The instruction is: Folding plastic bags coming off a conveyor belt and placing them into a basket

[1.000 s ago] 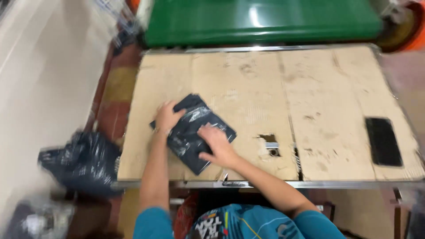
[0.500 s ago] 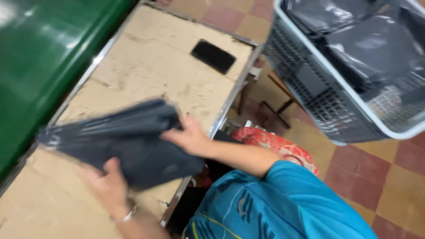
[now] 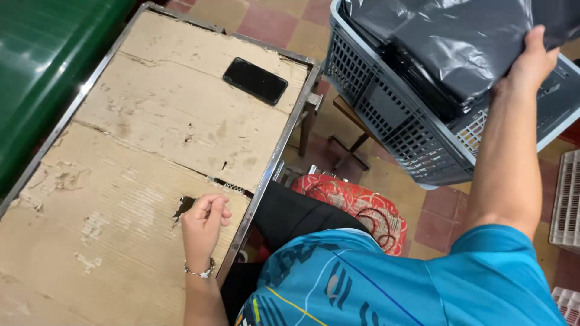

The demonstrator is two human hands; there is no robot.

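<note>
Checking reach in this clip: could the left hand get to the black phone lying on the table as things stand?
Probably yes: the left hand rests empty on the cardboard-topped table, and nothing lies between it and the phone.

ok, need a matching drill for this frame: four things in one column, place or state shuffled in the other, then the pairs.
Things:
1. left hand
2. right hand
3. black phone
4. grey plastic basket

Places or states:
A. lies flat at the far end of the cardboard-covered table
B. loosely curled, resting on the cardboard near the table's metal edge
C. stands off the table to its right, with dark grey poly bags in it
D. reaches out over the basket and grips a dark grey poly bag

Pairs: 1-B, 2-D, 3-A, 4-C
</note>
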